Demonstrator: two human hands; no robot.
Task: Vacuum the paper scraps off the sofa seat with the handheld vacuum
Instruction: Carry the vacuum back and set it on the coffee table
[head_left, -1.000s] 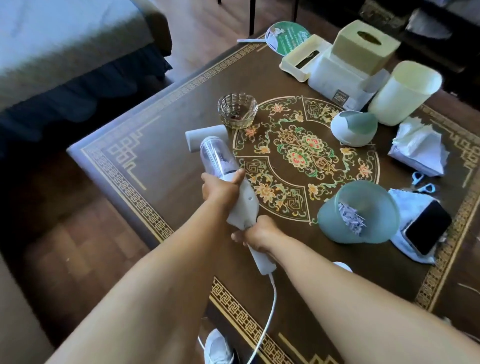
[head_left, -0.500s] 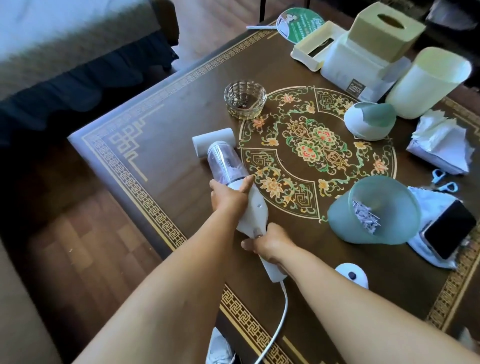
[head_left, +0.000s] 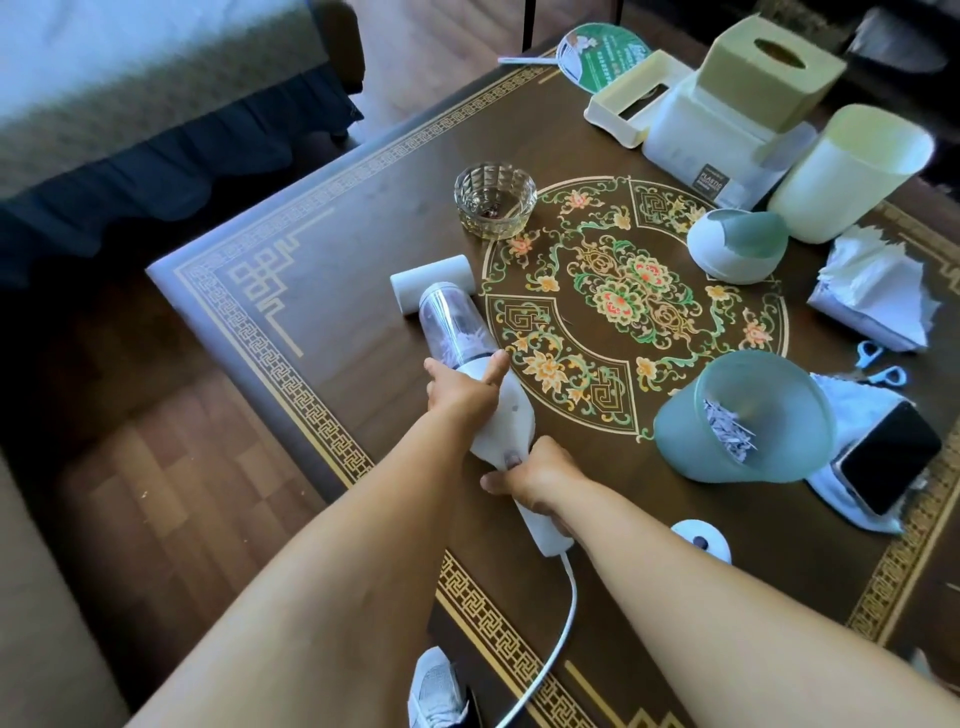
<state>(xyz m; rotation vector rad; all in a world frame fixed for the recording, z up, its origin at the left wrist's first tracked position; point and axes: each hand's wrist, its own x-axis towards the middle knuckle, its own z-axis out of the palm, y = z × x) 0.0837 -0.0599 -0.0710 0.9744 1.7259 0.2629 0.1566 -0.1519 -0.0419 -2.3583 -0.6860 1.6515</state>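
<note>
Both hands grip the handheld vacuum (head_left: 498, 415) over the table (head_left: 311, 322) — left hand (head_left: 462, 387) steadying the body, right hand (head_left: 535, 478) wrapping the handle (probably to control it); clear dust cup (head_left: 452, 327) points toward 11 o'clock.

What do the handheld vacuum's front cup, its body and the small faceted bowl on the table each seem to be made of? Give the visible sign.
Front cup: clear plastic, probably; pale scraps show through its wall.
Handheld vacuum body: white matte plastic, seemingly; smooth, moulded, no glare.
Faceted bowl: glass, likely; transparent, with cut facets catching light.
</note>
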